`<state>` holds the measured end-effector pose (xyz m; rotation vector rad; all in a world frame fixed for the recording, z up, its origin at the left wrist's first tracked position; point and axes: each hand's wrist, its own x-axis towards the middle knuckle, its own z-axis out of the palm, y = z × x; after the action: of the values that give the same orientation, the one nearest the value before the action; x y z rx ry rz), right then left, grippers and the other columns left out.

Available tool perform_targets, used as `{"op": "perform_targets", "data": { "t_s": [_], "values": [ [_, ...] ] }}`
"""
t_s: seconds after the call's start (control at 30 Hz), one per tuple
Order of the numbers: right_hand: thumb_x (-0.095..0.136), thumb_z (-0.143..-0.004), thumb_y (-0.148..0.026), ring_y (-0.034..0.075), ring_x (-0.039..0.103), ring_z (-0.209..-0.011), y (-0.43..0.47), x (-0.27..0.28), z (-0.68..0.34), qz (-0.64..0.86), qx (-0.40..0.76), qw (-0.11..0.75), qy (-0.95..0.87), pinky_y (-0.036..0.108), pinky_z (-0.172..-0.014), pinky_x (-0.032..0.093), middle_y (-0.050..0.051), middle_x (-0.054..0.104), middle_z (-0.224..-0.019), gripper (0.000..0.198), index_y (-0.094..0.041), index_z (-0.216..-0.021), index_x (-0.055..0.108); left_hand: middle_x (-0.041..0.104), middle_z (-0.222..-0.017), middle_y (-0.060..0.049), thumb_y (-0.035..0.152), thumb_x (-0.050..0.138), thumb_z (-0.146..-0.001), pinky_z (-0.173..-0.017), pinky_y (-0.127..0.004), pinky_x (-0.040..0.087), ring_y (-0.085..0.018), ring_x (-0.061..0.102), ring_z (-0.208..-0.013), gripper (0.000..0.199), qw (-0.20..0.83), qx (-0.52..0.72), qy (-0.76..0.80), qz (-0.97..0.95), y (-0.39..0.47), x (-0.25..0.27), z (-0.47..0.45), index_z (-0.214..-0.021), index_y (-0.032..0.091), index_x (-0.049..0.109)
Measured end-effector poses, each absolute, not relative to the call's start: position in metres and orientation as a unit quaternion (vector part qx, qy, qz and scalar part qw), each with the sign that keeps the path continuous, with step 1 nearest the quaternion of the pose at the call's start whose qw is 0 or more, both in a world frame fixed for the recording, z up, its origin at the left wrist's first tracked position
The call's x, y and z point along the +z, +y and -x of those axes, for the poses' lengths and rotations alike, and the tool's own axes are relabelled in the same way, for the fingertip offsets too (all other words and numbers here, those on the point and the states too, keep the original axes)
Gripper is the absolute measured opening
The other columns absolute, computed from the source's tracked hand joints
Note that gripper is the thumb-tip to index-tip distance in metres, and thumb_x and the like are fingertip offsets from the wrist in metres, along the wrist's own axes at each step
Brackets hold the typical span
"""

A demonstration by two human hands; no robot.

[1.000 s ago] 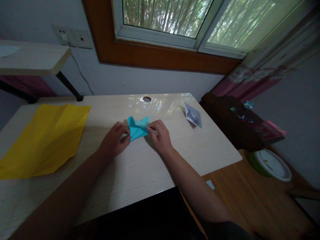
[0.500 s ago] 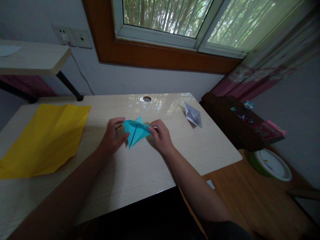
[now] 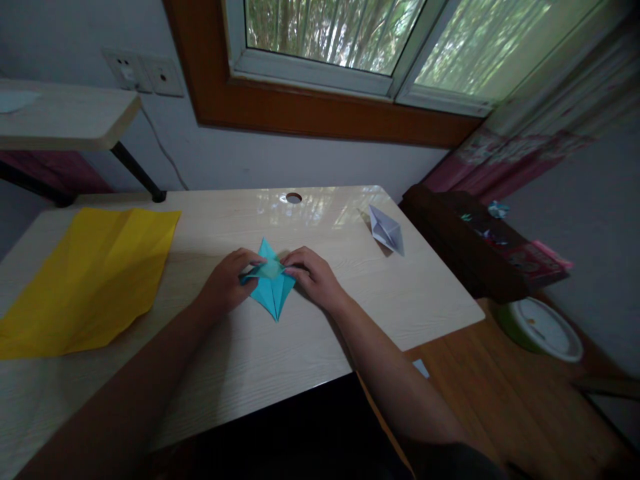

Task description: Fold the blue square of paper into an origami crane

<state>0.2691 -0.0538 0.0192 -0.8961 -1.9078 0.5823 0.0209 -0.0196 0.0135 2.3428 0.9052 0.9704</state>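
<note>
Yellow sheet (image 3: pixel 95 280) on desk (image 3: pixel 410 293); wall sockets (image 3: pixel 163 76) left of window (image 3: pixel 325 33)

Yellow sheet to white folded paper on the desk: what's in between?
In the head view, going rightward from the yellow sheet: left hand, turquoise folded paper held by both hands, right hand, then white folded paper.

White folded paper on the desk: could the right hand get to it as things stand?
Probably yes: the white folded paper rests beyond the right hand, farther right on the same desk, with nothing seen standing between them. That hand holds the turquoise paper, though.
</note>
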Motion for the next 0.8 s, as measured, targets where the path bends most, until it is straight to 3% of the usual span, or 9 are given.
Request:
{"op": "perform_targets", "data": {
  "t_s": [0.23, 0.33, 0.47, 0.6, 0.73, 0.8],
  "values": [
    [0.062, -0.082, -0.003, 0.02, 0.064, -0.11, -0.053, 0.015, -0.271, 0.352, 0.225, 0.393, -0.819, 0.039, -0.099, 0.052, 0.007, 0.069, -0.116, 0.039, -0.024, -0.116, 0.065, 0.069, -0.11, -0.008, 0.005, 0.061, -0.076, -0.094, -0.043, 0.052, -0.026, 0.064, -0.104, 0.041, 0.187, 0.324, 0.305, -0.876, -0.02, 0.015, -0.02, -0.113, 0.022, 0.066],
    [0.06, -0.083, -0.002, 0.02, 0.064, -0.113, -0.052, 0.013, -0.272, 0.352, 0.214, 0.378, -0.829, 0.041, -0.102, 0.05, 0.007, 0.071, -0.119, 0.038, -0.024, -0.114, 0.068, 0.07, -0.111, -0.007, 0.006, 0.062, -0.078, -0.095, -0.044, 0.05, -0.026, 0.064, -0.104, 0.039, 0.181, 0.314, 0.297, -0.884, -0.018, 0.012, -0.02, -0.113, 0.023, 0.067],
    [0.064, -0.09, -0.011, 0.021, 0.065, -0.108, -0.051, 0.013, -0.272, 0.377, 0.212, 0.359, -0.827, 0.042, -0.1, 0.05, 0.006, 0.074, -0.113, 0.023, -0.024, -0.109, 0.07, 0.072, -0.11, -0.007, 0.011, 0.062, -0.083, -0.095, -0.044, 0.05, -0.026, 0.065, -0.103, 0.029, 0.184, 0.312, 0.294, -0.885, -0.016, 0.008, -0.02, -0.109, 0.023, 0.07],
    [0.068, -0.094, -0.028, 0.021, 0.067, -0.102, -0.052, 0.014, -0.271, 0.434, 0.227, 0.372, -0.788, 0.038, -0.095, 0.05, 0.006, 0.076, -0.108, 0.014, -0.024, -0.107, 0.072, 0.074, -0.106, -0.006, 0.028, 0.063, -0.091, -0.095, -0.044, 0.05, -0.026, 0.066, -0.1, 0.021, 0.211, 0.312, 0.328, -0.866, -0.019, 0.012, -0.022, -0.111, 0.024, 0.071],
    [0.067, -0.096, -0.039, 0.02, 0.069, -0.093, -0.053, 0.016, -0.27, 0.503, 0.25, 0.375, -0.738, 0.034, -0.084, 0.051, 0.006, 0.076, -0.103, 0.022, -0.023, -0.111, 0.072, 0.074, -0.107, -0.007, 0.046, 0.057, -0.096, -0.093, -0.043, 0.053, -0.026, 0.068, -0.098, 0.035, 0.288, 0.31, 0.379, -0.823, -0.021, 0.02, -0.02, -0.12, 0.023, 0.07],
    [0.066, -0.096, -0.041, 0.019, 0.067, -0.085, -0.052, 0.017, -0.27, 0.525, 0.26, 0.371, -0.721, 0.032, -0.077, 0.049, 0.005, 0.075, -0.097, 0.024, -0.022, -0.11, 0.072, 0.074, -0.118, -0.008, 0.048, 0.05, -0.099, -0.097, -0.044, 0.053, -0.028, 0.069, -0.107, 0.041, 0.347, 0.304, 0.371, -0.806, -0.019, 0.021, -0.015, -0.128, 0.023, 0.067]
  ]
}}
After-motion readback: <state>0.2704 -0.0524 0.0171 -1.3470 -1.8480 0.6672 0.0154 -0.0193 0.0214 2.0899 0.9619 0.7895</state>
